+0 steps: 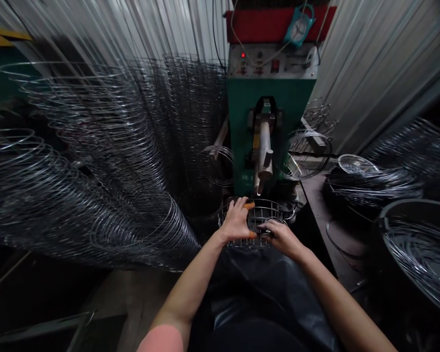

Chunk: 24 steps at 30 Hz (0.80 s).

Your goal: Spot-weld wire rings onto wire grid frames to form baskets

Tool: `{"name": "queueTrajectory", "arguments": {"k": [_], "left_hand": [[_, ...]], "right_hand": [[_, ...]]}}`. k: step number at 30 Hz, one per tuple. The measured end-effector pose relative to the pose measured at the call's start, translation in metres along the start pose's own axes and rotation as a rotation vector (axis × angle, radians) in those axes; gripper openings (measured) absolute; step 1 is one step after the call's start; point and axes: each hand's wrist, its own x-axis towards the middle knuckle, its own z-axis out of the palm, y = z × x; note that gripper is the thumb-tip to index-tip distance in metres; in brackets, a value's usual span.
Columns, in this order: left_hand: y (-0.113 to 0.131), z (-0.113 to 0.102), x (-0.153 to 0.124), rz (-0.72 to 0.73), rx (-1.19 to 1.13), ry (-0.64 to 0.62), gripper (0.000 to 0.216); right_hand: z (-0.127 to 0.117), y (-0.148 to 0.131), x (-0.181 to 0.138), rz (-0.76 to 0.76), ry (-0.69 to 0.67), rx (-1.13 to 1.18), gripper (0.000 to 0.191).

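A round wire basket (269,208) of thin metal rods is in front of me, just below the welding machine's electrode arm (264,146). My left hand (237,221) rests on its left side with fingers spread; thumb and forefinger wear orange finger covers. On the near right side of the basket, my right hand (280,237) has its fingers drawn together. Between those fingers, what they hold is too small and dark to make out. A black apron (264,288) covers my lap beneath the basket.
Tall stacks of wire rings (124,127) crowd the left. The green machine (238,122) stands ahead with a red light lit and a teal clock (299,27) on top. To the right, a bench (317,195) and a black tub (385,215) of wire rings.
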Motion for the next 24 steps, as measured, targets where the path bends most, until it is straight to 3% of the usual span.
{"name": "queueTrajectory", "arguments": {"k": [8,18,24], "left_hand": [[-0.011,0.000,0.014,-0.022,-0.040,-0.023,0.099],[-0.021,-0.008,0.038,-0.038,-0.093,0.002,0.095],[-0.019,-0.004,0.040,-0.052,-0.088,0.022,0.092]], "right_hand": [[0.010,0.014,0.009,-0.070,0.056,-0.052,0.025],[-0.002,0.020,0.037,-0.063,0.096,-0.146,0.024],[-0.003,0.018,0.034,0.002,0.108,-0.208,0.030]]}}
